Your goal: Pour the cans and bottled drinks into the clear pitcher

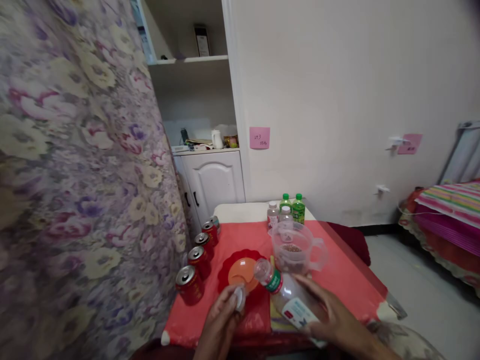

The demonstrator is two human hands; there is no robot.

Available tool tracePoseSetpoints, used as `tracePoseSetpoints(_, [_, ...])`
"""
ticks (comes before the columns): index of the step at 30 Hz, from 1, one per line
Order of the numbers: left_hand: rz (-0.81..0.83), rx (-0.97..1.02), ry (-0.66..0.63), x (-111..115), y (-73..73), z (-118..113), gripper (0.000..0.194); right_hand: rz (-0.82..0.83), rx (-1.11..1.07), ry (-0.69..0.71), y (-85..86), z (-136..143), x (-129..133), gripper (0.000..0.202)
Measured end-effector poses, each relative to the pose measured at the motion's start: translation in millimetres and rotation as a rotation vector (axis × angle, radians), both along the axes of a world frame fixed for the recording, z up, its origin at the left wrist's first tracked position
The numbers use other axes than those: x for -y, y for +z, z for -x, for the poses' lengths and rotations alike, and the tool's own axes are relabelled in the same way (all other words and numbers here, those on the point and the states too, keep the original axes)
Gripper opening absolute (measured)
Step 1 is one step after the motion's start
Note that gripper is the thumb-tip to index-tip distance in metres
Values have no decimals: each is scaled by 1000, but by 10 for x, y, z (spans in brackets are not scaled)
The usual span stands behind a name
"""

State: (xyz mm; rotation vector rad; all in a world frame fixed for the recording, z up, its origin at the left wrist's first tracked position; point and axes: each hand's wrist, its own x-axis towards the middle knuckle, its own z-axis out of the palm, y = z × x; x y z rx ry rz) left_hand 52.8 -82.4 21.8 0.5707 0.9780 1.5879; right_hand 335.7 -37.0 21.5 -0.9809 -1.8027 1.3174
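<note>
2 grips: both on something; L grip (224, 312) pinched on cap (240, 298), R grip (332, 315) clamped round btl (293, 301).
Btl: in R grip, tilted, mouth (259, 268) up twd L grip.
Jug (305, 244): just beyond R grip, dark bits (290, 248) inside.
Dish (224, 276): beyond L grip, on bench (243, 236).
Cans (189, 289): row left of L grip.
Step (judged): btl uncapped, cap held apart.
Next move (judged): calls for firm R grip, mouth steady, cap clear.
</note>
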Motion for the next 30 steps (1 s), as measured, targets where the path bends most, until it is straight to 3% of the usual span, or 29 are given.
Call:
tracePoseSetpoints(4, [-83, -316, -5, -80, 162, 52, 51, 3, -14, 71, -272, 276, -101, 93])
tracePoseSetpoints(8, [-76, -615, 38, -94, 236, 101, 50, -4, 50, 71, -439, 357, -126, 89])
tracePoseSetpoints(13, [-87, -758, -48, -115, 275, 31, 49, -5, 117, 65, -581, 363, -119, 90])
tracePoseSetpoints(21, [-148, -1149, -154, -130, 552, -14, 30, -43, 51, 62, -677, 314, -117, 86])
tracePoseSetpoints(25, [-141, -1204, -208, -136, 690, -3, 30, -44, 29, 74, -668, 342, -105, 89])
tracePoseSetpoints(30, [-225, -1196, -376, -114, 887, 47, 37, 48, -107, 143, -625, 359, -69, 94])
